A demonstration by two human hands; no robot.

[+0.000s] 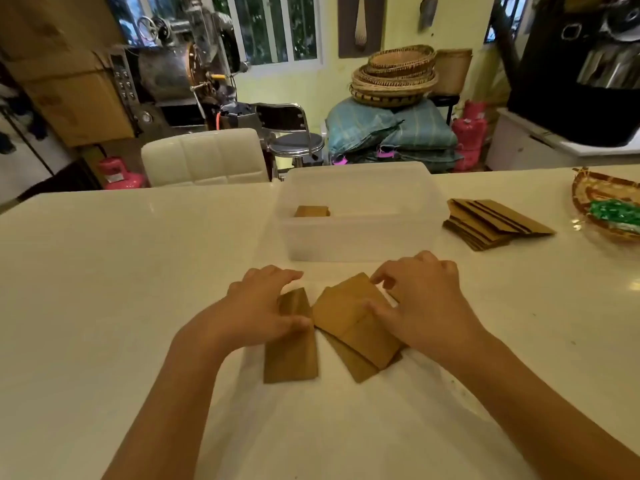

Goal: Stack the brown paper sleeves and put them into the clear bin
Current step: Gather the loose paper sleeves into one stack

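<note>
Brown paper sleeves lie flat on the white table in front of me. One single sleeve [292,351] lies under my left hand [263,306], whose thumb and fingers pinch its upper part. A fanned group of sleeves [353,327] lies to its right, with my right hand [419,299] pressing on its right side, fingers spread over the top edge. The clear bin [360,237] stands just beyond my hands with a small stack of sleeves [311,211] in its far left corner. A larger pile of sleeves [491,221] lies right of the bin.
A woven basket [604,206] holding green wrapped things sits at the table's right edge. A white padded chair [204,157] and a metal stool [294,140] stand behind the table. Sacks, baskets and pink gas cylinders are farther back.
</note>
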